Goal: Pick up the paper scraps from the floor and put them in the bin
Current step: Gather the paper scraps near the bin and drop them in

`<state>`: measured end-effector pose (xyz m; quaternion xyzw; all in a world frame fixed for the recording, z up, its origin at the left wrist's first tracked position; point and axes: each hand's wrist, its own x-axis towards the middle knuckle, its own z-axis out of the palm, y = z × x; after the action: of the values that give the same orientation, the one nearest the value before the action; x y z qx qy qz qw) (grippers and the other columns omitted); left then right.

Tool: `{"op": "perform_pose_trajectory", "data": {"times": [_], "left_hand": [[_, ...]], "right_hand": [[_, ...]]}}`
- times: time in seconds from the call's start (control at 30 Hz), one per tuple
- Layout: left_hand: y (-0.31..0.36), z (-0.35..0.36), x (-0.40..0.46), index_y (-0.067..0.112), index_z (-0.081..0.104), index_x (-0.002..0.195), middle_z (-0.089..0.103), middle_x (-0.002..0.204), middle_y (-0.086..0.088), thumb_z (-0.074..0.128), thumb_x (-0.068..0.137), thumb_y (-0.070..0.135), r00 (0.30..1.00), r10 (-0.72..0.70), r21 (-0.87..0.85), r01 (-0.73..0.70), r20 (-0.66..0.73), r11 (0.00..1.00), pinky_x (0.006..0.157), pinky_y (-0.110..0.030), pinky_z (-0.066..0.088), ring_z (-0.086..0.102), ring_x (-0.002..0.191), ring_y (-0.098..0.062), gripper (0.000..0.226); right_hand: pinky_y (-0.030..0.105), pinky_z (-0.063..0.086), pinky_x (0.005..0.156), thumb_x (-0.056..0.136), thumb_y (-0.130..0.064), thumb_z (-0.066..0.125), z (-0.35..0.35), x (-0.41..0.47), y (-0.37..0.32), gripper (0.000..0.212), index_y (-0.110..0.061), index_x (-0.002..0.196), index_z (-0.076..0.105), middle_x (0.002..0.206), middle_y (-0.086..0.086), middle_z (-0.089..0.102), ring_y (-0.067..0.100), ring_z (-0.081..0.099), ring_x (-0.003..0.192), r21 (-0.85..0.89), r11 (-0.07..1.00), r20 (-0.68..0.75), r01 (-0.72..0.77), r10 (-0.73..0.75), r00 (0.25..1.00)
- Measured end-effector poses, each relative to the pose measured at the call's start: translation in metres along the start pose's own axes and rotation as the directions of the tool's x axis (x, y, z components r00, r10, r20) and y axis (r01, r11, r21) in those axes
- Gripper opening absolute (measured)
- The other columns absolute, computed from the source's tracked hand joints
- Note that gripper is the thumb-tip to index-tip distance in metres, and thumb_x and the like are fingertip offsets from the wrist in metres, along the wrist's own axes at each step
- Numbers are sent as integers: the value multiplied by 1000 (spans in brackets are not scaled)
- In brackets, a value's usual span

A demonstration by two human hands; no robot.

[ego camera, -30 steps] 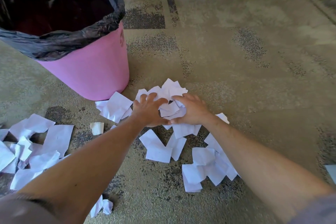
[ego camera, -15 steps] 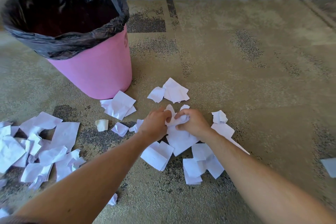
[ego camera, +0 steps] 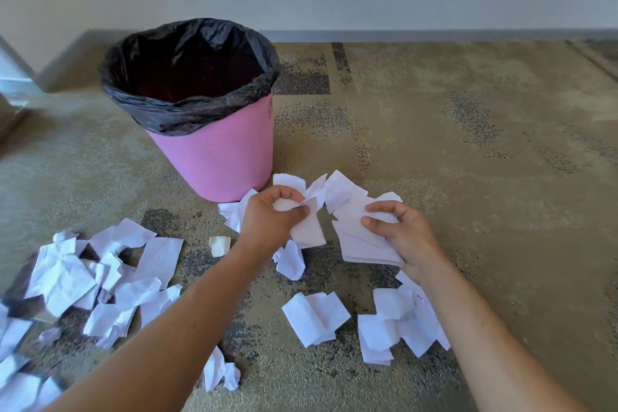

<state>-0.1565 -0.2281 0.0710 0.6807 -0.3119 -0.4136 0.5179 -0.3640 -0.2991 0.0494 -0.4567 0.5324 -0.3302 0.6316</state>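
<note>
A pink bin (ego camera: pixel 217 157) lined with a black bag stands on the carpet, its mouth open and dark inside. My left hand (ego camera: pixel 267 221) is closed on a bunch of white paper scraps (ego camera: pixel 309 227), just right of the bin's base. My right hand (ego camera: pixel 401 237) grips a second bunch of scraps (ego camera: pixel 357 237) beside it. Both bunches are lifted off the floor. More scraps lie below my hands (ego camera: pixel 316 316) and in a big heap at the left (ego camera: pixel 87 278).
A patterned beige carpet (ego camera: pixel 468 177) covers the floor up to a grey skirting board and pale wall. One small cream scrap (ego camera: pixel 219 245) lies alone left of my left wrist. Crumpled scraps (ego camera: pixel 220 375) rest near my left forearm.
My hands have come apart and risen from the floor, each carrying paper. The view has tilted up, so the bin now sits lower and nearer the middle.
</note>
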Motion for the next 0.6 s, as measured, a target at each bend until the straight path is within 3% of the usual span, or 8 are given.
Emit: {"op": "perform_pose_trajectory", "data": {"times": [0.1, 0.17, 0.23, 0.33, 0.4, 0.5, 0.6], "left_hand": [[40, -15, -11, 22, 64, 73, 70, 86, -7, 75, 81, 1, 998, 59, -132, -60, -14, 989, 70, -47, 57, 66, 77, -24, 25], [67, -26, -15, 19, 62, 76, 70, 83, -7, 74, 82, 0, 992, 121, -199, -126, -36, 972, 62, -36, 58, 68, 73, -22, 24], [92, -38, -14, 19, 61, 77, 71, 79, -4, 74, 82, -1, 982, 171, -229, -185, -81, 956, 59, -31, 57, 70, 72, -21, 24], [126, -61, -5, 14, 61, 81, 69, 87, -10, 73, 81, -3, 953, 246, -228, -283, -178, 932, 67, -33, 59, 71, 80, -23, 21], [147, -78, 7, 13, 61, 80, 69, 83, -9, 71, 82, -4, 927, 278, -214, -334, -253, 918, 60, -30, 59, 70, 73, -20, 21], [167, -100, 38, 15, 61, 78, 69, 83, -9, 72, 79, -2, 885, 264, -147, -340, -384, 929, 66, -37, 62, 69, 72, -21, 20], [173, -117, 70, 18, 59, 80, 66, 82, -6, 71, 72, 7, 874, 206, -86, -269, -440, 959, 78, -49, 61, 70, 75, -27, 18]], "right_hand": [[25, 54, 55, 76, -2, 76, 10, -9, -44, 20, -22, 78, 72, 102, 7, 68, 20, 64, 78, 64, 992, 0, 105, -105, 994], [22, 53, 52, 77, 0, 74, 20, -14, -80, 21, -20, 80, 70, 94, 4, 68, 14, 65, 70, 104, 976, 27, 193, -197, 980], [23, 55, 54, 77, 0, 74, 33, -14, -115, 22, -21, 78, 69, 92, 3, 69, 11, 66, 69, 126, 954, 44, 273, -280, 959], [34, 59, 73, 74, -2, 78, 63, -2, -160, 23, -24, 72, 72, 102, 3, 70, 23, 69, 91, 145, 900, -16, 411, -413, 911], [33, 58, 81, 73, -1, 79, 89, 9, -182, 24, -23, 73, 70, 96, -3, 70, 16, 69, 94, 151, 851, -92, 504, -495, 864], [17, 53, 73, 74, -2, 77, 134, 29, -204, 22, -22, 77, 69, 84, -16, 66, -10, 61, 73, 65, 821, -158, 567, -553, 818], [20, 53, 75, 80, -7, 70, 174, 53, -212, 18, -25, 83, 71, 93, -13, 67, 1, 62, 86, -116, 794, -155, 597, -608, 779]]}}
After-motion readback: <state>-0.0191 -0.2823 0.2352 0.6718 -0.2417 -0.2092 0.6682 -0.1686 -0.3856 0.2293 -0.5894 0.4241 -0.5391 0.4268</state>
